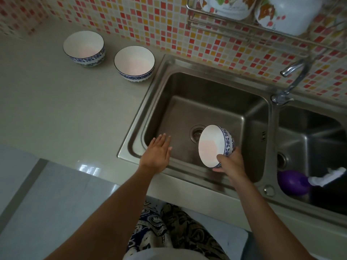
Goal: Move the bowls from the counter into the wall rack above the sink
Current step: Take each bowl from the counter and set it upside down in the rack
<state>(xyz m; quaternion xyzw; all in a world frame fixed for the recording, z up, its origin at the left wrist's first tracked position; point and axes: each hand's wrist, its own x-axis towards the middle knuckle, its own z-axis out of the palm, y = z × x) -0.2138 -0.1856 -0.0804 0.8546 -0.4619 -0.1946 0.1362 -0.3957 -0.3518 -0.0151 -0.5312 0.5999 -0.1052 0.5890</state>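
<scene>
Bowl point(214, 145) in your right hand point(231, 163) was tilted on its side over the left basin of the sink point(187, 85), its white inside turned toward you and its blue-patterned wall facing away. Your right fingers were curled around the lower rim and base of that bowl, gripping it just in front of the drain point(196, 133).

Your left hand point(157, 153) hovered over the front left corner of the same basin with the fingers spread flat and holding nothing, palm down, apart from the held bowl.

Two further bowls stood upright on the counter point(56, 109) near its back edge, against the tiled wall point(131, 19). The near counter bowl point(134, 63) sat just beside the back left corner of the sink. The far counter bowl point(83, 47) sat to its left, apart from it and not touching.

You had the wall rack point(221, 25) at the top right of the view, above the sink. It carried two white vessels with coloured prints. The tap point(293, 79) rose from the back edge of the sink between the two basins. A purple object point(293, 182) and a white cloth point(326, 176) lay in the right basin.
</scene>
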